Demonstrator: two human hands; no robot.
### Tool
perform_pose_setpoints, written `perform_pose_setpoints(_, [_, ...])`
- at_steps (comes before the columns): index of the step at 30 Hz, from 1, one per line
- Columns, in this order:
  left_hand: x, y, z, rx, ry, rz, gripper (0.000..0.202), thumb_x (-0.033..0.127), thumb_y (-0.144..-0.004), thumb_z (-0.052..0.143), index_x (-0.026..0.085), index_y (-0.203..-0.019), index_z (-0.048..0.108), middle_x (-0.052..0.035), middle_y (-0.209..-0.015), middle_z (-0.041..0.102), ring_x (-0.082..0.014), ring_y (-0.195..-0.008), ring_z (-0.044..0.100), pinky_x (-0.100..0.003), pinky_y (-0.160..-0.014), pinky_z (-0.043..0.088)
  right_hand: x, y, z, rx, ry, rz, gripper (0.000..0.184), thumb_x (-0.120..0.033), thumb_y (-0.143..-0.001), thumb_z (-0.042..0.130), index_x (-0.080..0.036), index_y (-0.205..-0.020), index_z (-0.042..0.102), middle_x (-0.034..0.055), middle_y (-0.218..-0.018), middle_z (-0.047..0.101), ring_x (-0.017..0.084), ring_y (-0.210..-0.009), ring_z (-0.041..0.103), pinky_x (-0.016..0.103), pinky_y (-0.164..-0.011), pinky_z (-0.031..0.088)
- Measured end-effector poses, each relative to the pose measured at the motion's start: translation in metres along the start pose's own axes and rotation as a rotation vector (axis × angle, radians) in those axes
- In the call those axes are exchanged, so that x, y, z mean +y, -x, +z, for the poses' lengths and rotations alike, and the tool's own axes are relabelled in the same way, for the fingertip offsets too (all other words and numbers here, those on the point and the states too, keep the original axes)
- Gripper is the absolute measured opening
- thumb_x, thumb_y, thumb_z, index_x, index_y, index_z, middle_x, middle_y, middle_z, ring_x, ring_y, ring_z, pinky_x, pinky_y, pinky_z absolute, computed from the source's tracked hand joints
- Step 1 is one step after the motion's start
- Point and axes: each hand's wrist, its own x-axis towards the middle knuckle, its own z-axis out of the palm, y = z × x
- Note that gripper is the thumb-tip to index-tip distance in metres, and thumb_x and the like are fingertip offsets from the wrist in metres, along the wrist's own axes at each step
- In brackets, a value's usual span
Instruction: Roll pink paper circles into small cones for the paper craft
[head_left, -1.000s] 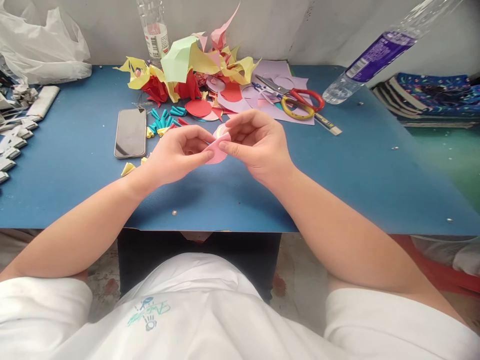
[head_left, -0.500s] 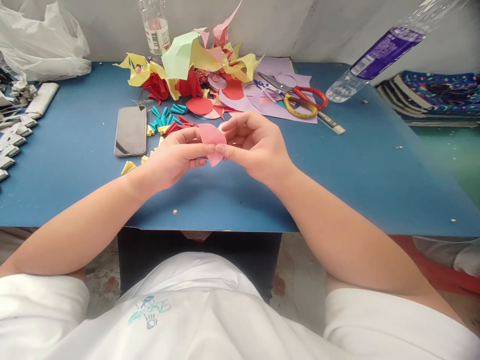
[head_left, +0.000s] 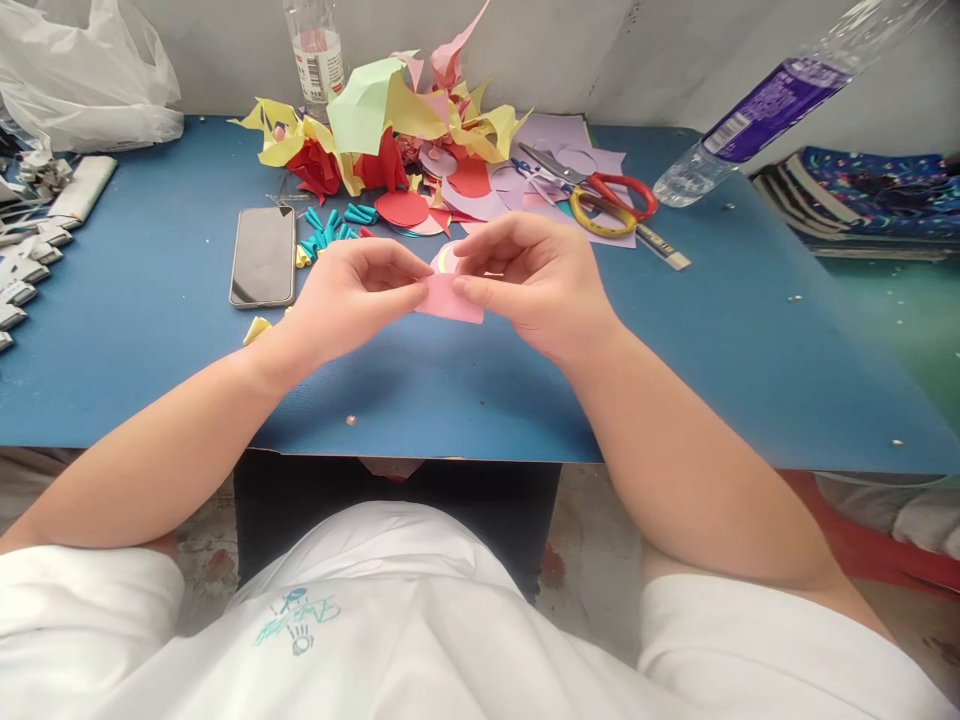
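Pink paper piece (head_left: pixel 450 298) is being pinched from both sides, left hand (head_left: pixel 352 300) and right hand (head_left: pixel 540 285) fingertips pressing its edges above the blue table (head_left: pixel 150 350), near the phone (head_left: pixel 263 256).

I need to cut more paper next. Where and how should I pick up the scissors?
Take the red and yellow-handled scissors by the handle loops, coming from the right: the loops point right with bare blue table beside them, while the blades lie over lilac paper sheets.
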Motion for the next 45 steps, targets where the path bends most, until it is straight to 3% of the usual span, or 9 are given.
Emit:
perform_pose_setpoints(6, [-0.003,-0.001,0.000,-0.019,-0.012,-0.040,0.030,0.028,-0.082,0.099,0.026,-0.109,0.086,-0.0023,-0.091,0.081,-0.0245,-0.095,0.081,-0.037,-0.083,0.063,0.004,0.002,0.004,0.001,-0.010,0.004,0.035,-0.038,-0.080,0.108,-0.033,-0.102,0.081,0.0023,-0.096,0.079,0.025,-0.093,0.079,0.044,-0.082,0.071])
perform_pose_setpoints(12, [-0.008,-0.002,-0.003,-0.062,-0.039,-0.027,0.028,0.031,-0.083,0.099,0.023,-0.108,0.090,-0.0041,-0.092,0.085,-0.0239,-0.088,0.082,-0.037,-0.076,0.064,0.002,0.001,0.002,-0.069,-0.039,0.037,0.042,-0.041,-0.076,0.114,-0.031,-0.102,0.082,0.0021,-0.095,0.080,0.025,-0.089,0.079,0.043,-0.077,0.069])
perform_pose_setpoints(15, [-0.012,-0.003,-0.004,-0.018,0.067,-0.062,0.038,0.032,-0.084,0.102,0.025,-0.118,0.089,-0.0037,-0.095,0.086,-0.0266,-0.093,0.085,-0.041,-0.083,0.070,0.004,-0.002,0.001,-0.023,-0.123,0.064,0.045,-0.052,-0.081,0.112,-0.031,-0.105,0.081,0.0018,-0.092,0.081,0.024,-0.087,0.078,0.041,-0.074,0.069])
perform_pose_setpoints(18, [-0.014,-0.004,-0.002,0.068,0.207,-0.066,0.044,0.032,-0.084,0.105,0.027,-0.123,0.085,-0.0032,-0.101,0.087,-0.0306,-0.105,0.088,-0.047,-0.097,0.074,0.009,-0.003,0.003,-0.015,-0.249,0.163,0.061,-0.066,-0.078,0.111,-0.031,-0.114,0.077,-0.0003,-0.089,0.083,0.022,-0.079,0.076,0.039,-0.070,0.068])
perform_pose_setpoints(21, [-0.011,-0.003,-0.001,0.094,0.273,-0.083,0.052,0.032,-0.081,0.109,0.026,-0.125,0.081,-0.0030,-0.101,0.087,-0.0339,-0.113,0.088,-0.053,-0.108,0.074,0.012,-0.001,0.007,-0.068,-0.266,0.219,0.074,-0.065,-0.072,0.115,-0.031,-0.122,0.072,-0.0010,-0.088,0.084,0.024,-0.079,0.078,0.041,-0.071,0.070])
perform_pose_setpoints(26, [-0.002,0.001,0.001,0.082,0.293,-0.118,0.061,0.025,-0.081,0.110,0.016,-0.131,0.077,-0.0055,-0.096,0.084,-0.0353,-0.111,0.086,-0.062,-0.118,0.067,0.012,0.001,0.007,-0.075,-0.173,0.151,0.065,-0.056,-0.077,0.115,-0.033,-0.121,0.073,-0.0011,-0.085,0.083,0.027,-0.078,0.080,0.048,-0.076,0.073])
perform_pose_setpoints(34, [0.005,0.001,0.008,0.114,0.362,-0.160,0.028,0.010,-0.085,0.089,0.021,-0.104,0.072,-0.0038,-0.103,0.083,-0.0282,-0.110,0.084,-0.061,-0.120,0.067,0.015,0.008,0.012,0.021,-0.042,-0.063,0.061,-0.051,-0.081,0.113,-0.038,-0.124,0.072,-0.0025,-0.090,0.084,0.026,-0.087,0.083,0.044,-0.078,0.073])
perform_pose_setpoints(40, [0.004,0.002,0.009,0.013,0.383,-0.165,0.043,0.016,-0.077,0.099,0.024,-0.101,0.065,-0.0020,-0.100,0.078,-0.0313,-0.114,0.086,-0.060,-0.112,0.072,0.011,0.013,0.016,0.101,0.054,-0.165,0.062,-0.053,-0.078,0.115,-0.041,-0.122,0.073,-0.0016,-0.094,0.084,0.029,-0.095,0.084,0.047,-0.082,0.075])
perform_pose_setpoints(45, [0.004,0.003,0.010,0.021,0.375,-0.133,0.047,0.024,-0.076,0.106,0.023,-0.096,0.064,-0.0023,-0.098,0.078,-0.0332,-0.115,0.086,-0.059,-0.112,0.072,0.011,0.012,0.016,0.096,0.037,-0.199,0.061,-0.061,-0.081,0.111,-0.040,-0.122,0.072,-0.0007,-0.099,0.084,0.029,-0.098,0.083,0.050,-0.087,0.075])
